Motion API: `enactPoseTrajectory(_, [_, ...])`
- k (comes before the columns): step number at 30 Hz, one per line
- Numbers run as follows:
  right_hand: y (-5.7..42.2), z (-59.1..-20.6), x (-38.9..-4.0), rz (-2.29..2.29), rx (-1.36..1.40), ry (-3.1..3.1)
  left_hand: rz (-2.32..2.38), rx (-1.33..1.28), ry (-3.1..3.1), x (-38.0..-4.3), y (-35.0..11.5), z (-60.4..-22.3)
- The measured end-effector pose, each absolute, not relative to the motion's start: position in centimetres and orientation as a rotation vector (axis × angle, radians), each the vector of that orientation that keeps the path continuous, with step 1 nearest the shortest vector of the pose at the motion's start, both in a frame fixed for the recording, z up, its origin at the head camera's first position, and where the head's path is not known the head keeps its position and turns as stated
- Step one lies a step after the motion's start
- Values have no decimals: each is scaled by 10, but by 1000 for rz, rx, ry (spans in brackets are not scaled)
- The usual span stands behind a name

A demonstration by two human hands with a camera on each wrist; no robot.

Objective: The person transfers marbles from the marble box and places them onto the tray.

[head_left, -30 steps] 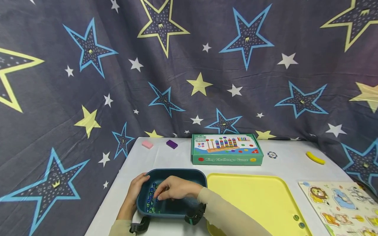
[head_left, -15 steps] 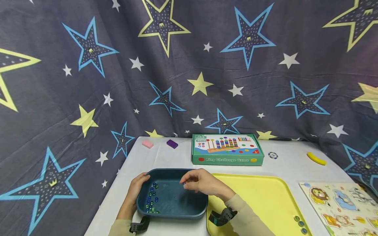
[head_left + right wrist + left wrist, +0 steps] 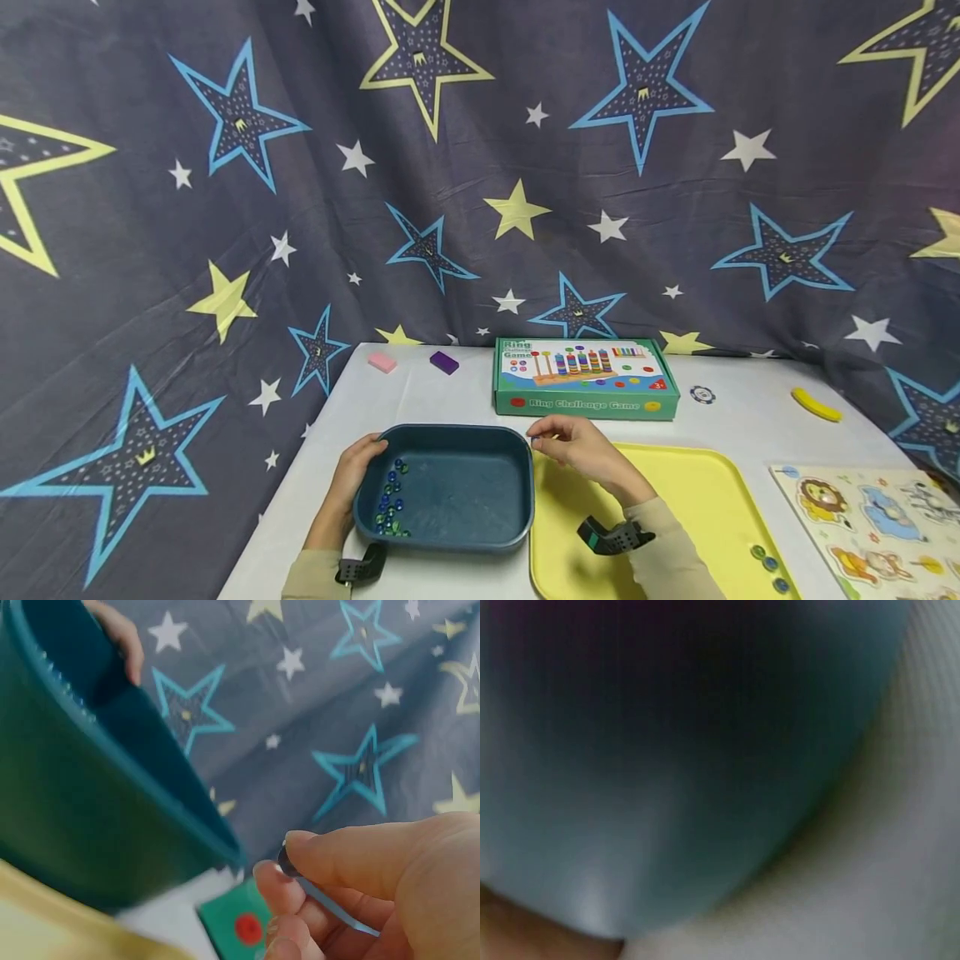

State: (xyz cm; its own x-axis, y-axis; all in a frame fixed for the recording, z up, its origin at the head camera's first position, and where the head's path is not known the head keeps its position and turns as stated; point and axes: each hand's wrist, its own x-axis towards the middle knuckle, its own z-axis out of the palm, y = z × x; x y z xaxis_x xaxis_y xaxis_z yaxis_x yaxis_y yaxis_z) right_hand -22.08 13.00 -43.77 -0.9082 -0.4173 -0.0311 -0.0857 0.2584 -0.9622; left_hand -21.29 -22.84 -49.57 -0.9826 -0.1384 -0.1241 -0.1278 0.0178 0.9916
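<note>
In the head view a dark teal plastic basin [image 3: 472, 496] stands on the white table, and several blue and green glass marbles [image 3: 392, 500] lie along its left end. My left hand [image 3: 347, 483] holds the basin's left side, fingertips over the rim; in the left wrist view the basin wall [image 3: 667, 825] fills most of the picture, blurred. Just past the basin's right rim, my right hand [image 3: 581, 450] is above the yellow tray [image 3: 667, 492]. Between thumb and index finger it pinches a dark marble [image 3: 286, 862], clearest in the right wrist view.
Three marbles [image 3: 770, 564] lie near the tray's right edge. Behind stand a green Ring Challenge Game box [image 3: 585, 404], a pink block [image 3: 382, 362] and a purple block [image 3: 444, 362]. A poker chip [image 3: 702, 394], yellow curved piece [image 3: 816, 405] and animal puzzle board [image 3: 870, 517] are right.
My right hand has risen from the marbles at the basin's left end and moved right, past the basin's rim to above the tray, with a marble pinched. My left hand stays at the basin.
</note>
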Motion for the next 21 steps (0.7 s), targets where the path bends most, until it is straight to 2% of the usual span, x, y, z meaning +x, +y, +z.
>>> enactPoseTrajectory(14, [152,-490,-239,-1582,-379,2359,-2189,299,-2240,-213,-227,-495])
enactPoseTrajectory(21, [146,-499,-240,-1514,-375,2454,-2175,301,-2248,-212,-228,-496])
